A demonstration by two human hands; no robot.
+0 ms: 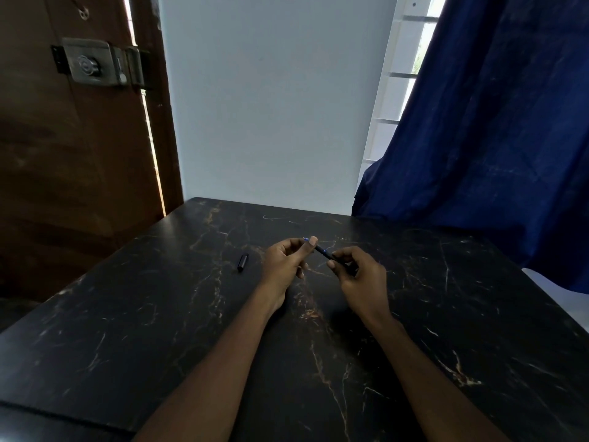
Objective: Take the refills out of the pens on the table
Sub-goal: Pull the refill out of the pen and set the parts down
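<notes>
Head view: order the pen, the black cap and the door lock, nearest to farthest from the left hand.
1. The pen, pinched in the left hand's fingers.
2. The black cap, on the table just left of that hand.
3. The door lock, far up-left on the door.

Above the dark marble table (pixel 134 314), the left hand (pixel 283 263) and right hand (pixel 360 275) both pinch a black pen (pixel 322 251) held between them. A black cap (pixel 243 262) lies on the table, left of the hands.
</notes>
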